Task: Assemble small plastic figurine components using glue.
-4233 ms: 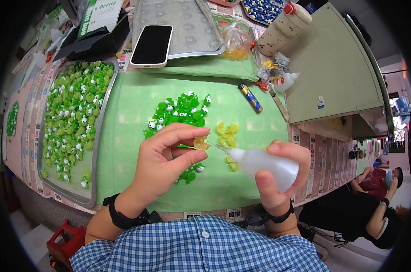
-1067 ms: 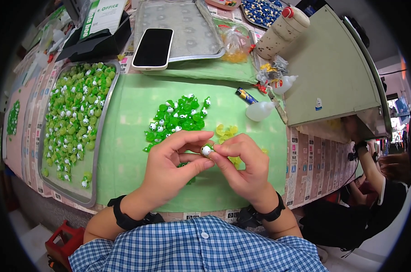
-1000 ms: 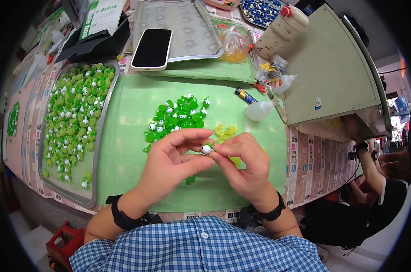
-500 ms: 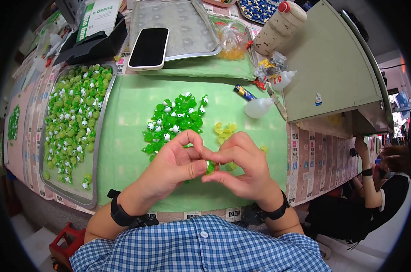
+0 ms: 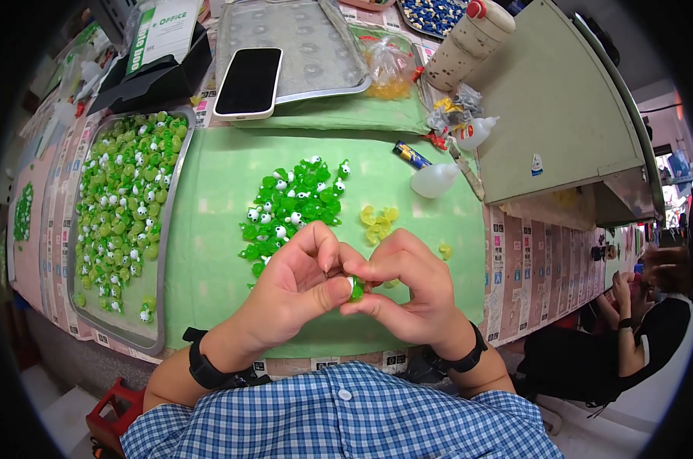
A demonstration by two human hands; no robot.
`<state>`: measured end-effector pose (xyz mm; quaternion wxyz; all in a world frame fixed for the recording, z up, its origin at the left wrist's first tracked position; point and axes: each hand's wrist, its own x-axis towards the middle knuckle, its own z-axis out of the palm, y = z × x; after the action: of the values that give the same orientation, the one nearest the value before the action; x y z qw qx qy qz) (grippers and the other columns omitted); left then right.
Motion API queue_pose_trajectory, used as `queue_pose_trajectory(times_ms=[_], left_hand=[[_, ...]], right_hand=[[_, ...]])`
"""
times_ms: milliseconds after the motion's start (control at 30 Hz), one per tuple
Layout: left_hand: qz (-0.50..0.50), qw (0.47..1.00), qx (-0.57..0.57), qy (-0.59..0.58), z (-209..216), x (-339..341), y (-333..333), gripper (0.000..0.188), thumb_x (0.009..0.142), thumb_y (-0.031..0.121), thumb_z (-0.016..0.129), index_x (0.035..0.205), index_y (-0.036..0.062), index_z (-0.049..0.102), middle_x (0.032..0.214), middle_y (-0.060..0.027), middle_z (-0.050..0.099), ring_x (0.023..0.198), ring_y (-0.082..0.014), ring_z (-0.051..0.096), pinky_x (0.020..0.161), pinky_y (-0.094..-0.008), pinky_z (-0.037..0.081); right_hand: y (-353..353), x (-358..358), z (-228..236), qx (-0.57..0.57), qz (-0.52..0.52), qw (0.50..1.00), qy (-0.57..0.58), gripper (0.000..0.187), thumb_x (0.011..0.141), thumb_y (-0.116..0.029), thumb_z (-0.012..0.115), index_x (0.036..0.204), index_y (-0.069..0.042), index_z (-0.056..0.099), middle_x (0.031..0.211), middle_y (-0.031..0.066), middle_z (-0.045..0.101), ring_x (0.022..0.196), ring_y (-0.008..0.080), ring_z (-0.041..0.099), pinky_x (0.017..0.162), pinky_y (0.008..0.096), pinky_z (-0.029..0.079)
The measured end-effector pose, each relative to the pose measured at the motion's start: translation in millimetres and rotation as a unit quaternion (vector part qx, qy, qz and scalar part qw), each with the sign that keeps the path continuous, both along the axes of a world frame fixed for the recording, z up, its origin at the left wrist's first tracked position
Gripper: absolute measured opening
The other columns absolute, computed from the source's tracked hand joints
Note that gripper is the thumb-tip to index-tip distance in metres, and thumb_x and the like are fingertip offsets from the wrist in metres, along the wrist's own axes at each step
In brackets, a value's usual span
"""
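Observation:
Both my hands meet over the green mat [image 5: 216,229], pinching one small green plastic figure [image 5: 356,289] with a white part. My left hand [image 5: 297,287] has thumb and fingers closed on its left side. On its other side my right hand [image 5: 411,287] grips with thumb and fingertips, which partly hide the figure. Just beyond my left hand lies a heap of green figures [image 5: 300,195] with white eye-like balls. Past my right hand are several translucent yellow pieces [image 5: 379,223], some covered by the hand.
At left stands a metal tray [image 5: 163,252] full of green-and-yellow figures. A phone [image 5: 247,83] rests on another tray [image 5: 308,46] behind the mat. A white squeeze bottle [image 5: 436,180], a battery-like tube [image 5: 412,154] and a speckled bottle [image 5: 469,47] stand or lie near the metal cabinet [image 5: 561,115]. A person [image 5: 645,336] sits at right.
The green figure has turned slightly between my fingertips and shifted a little right and down. My right hand has moved slightly downward. At right, the other person's arm has lowered.

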<state>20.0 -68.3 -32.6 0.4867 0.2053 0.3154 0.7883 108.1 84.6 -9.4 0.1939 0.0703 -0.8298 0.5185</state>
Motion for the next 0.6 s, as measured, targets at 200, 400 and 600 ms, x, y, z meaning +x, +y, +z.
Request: queue_pose_trajectory(times_ms=[200,400,600], left_hand=[[0.008,1.0,0.015,0.008,2.1,-1.6,-0.1,0.023,0.086,0.003,0.057,0.087,0.0108,0.036,0.099,-0.0057,0.054,0.094,-0.0147,0.053,0.086,-0.0291,0.042],[0.001,1.0,-0.001,0.017,0.9,2.7,0.7,0.022,0.086,0.003,0.057,0.086,0.0108,0.036,0.1,-0.0057,0.054,0.095,-0.0131,0.051,0.086,-0.0284,0.042],[-0.011,1.0,0.007,0.017,0.8,2.0,-0.8,0.023,0.086,0.003,0.057,0.085,0.011,0.036,0.1,-0.005,0.052,0.094,-0.0115,0.05,0.086,-0.0269,0.041]], right_hand=[[0.7,-5.8,10.7,-0.009,0.006,1.0,-0.012,0.034,0.062,-0.013,0.079,0.091,-0.006,0.063,0.074,0.005,0.053,0.066,0.0188,0.05,0.059,0.0295,0.039],[4.5,-0.6,5.1,0.035,0.004,0.999,0.011,0.035,0.06,-0.014,0.08,0.09,-0.005,0.064,0.072,0.004,0.053,0.065,0.0188,0.05,0.059,0.0299,0.039],[2.6,-0.6,4.9,0.049,0.0,0.999,0.025,0.034,0.059,-0.015,0.08,0.088,-0.005,0.065,0.07,0.0044,0.052,0.062,0.019,0.05,0.057,0.0301,0.038]])
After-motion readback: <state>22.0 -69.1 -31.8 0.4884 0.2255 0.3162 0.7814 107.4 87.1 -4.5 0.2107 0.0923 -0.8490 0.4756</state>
